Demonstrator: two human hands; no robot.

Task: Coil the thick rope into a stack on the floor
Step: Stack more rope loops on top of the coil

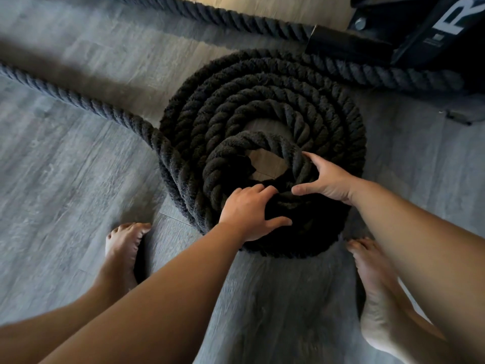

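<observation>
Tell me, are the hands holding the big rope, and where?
Both hands touch the thick rope: left hand on the coil's near edge, right hand at the innermost loop. Neither looks closed around it.

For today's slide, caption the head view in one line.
Both hands, left hand and right hand, press the coiled rope on the floor.

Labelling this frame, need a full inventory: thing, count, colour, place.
rope coil: 1, black, floor centre, stacked spiral turns
loose rope run: 1, dark grey-blue, from left edge into coil
rope length: 1, dark, along top, ends in black sleeve
equipment base: 1, black with white lettering, top right
floor: grey wood-look planks
left hand: 1, on near coil turns
right hand: 1, fingers spread at inner turn
feet: 2, bare; left foot, right foot
</observation>
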